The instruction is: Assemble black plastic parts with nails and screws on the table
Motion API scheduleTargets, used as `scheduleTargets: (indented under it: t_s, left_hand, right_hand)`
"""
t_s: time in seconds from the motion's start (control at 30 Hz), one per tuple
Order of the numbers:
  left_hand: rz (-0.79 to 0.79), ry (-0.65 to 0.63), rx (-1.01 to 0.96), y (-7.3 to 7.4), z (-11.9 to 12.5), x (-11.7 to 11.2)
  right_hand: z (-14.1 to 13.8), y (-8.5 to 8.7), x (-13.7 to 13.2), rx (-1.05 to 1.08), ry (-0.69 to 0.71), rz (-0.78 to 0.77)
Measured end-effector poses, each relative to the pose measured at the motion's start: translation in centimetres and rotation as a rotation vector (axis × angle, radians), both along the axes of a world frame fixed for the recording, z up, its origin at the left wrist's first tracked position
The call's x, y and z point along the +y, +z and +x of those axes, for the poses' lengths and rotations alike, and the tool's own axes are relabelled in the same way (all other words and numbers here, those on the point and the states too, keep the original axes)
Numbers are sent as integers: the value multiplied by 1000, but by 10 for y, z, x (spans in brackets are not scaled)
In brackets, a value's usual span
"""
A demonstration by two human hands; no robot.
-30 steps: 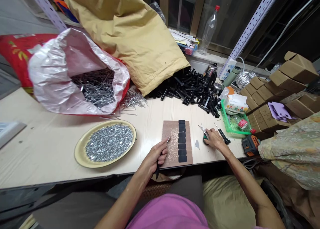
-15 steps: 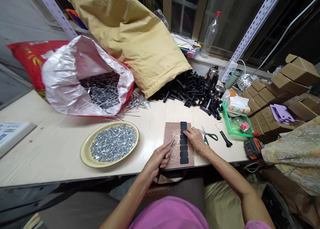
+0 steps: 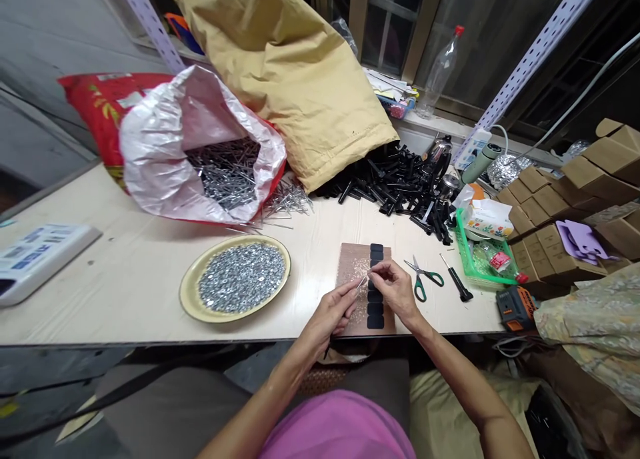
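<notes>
My left hand [image 3: 334,313] is closed around a thin metal rod [image 3: 361,283] that slants up out of the fingers; a dark end shows below the fist. Right at the rod's tip, my right hand [image 3: 393,287] is pinched, and whatever is between its fingertips is too small to make out. Both hands are over a brown board [image 3: 353,262] strewn with tiny pale specks. Along the board's right side runs a column of black rounded pads [image 3: 375,309], partly covered by my right hand. Green-handled scissors [image 3: 424,277] lie open beside that hand.
A cream dish of small metal washers [image 3: 186,299] stands left. Behind it, a red-and-white sack [image 3: 150,152] spills metal rods. Black plastic parts [image 3: 400,179] are heaped at the back. Rightward are a black-handled rod tool [image 3: 459,284], a green basket [image 3: 467,265] and cardboard boxes [image 3: 545,252].
My right hand has lifted from the black pads and moved left to the tip of the rod in my left hand. The whole view has shifted slightly.
</notes>
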State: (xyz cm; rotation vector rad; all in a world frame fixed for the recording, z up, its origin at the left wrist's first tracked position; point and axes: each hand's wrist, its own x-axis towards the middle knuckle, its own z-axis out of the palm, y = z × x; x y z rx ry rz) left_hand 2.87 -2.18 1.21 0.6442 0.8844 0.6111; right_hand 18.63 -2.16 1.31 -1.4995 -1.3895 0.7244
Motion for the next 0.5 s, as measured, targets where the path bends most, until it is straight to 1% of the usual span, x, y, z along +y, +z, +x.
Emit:
scheduleTargets:
  t_s: [0.23, 0.37, 0.5]
  left_hand:
    - [69, 6, 22, 6, 2, -3]
    - [108, 22, 22, 9, 2, -3]
    - [133, 18, 26, 7, 2, -3]
  right_hand:
    - [-7, 2, -3, 145, -23, -4]
    - [-8, 3, -5, 165, -27, 3]
    - [-9, 3, -7, 162, -30, 9]
